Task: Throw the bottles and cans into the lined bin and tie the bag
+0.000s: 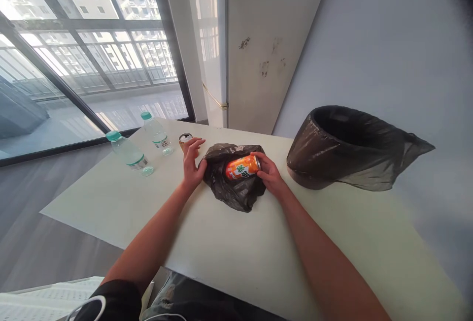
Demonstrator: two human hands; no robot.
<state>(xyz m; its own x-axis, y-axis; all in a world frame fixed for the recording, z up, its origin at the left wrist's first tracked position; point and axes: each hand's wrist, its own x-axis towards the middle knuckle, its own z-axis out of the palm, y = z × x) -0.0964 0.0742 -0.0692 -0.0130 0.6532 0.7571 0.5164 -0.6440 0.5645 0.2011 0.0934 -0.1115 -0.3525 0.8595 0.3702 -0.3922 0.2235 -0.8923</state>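
Note:
An orange soda can lies on its side over the mouth of a black plastic bag on the table. My right hand grips the can by its right end. At the left edge of the bag is my left hand, its thumb against the plastic and its fingers stretched out and apart. Just behind those fingers stands a second can, partly hidden by them; its top shows and its label cannot be read.
Two clear plastic bottles with green caps, a nearer bottle and a farther bottle, stand on the left of the white table. To the right is a bin lined with a black bag. A tall cabinet-like panel rises behind.

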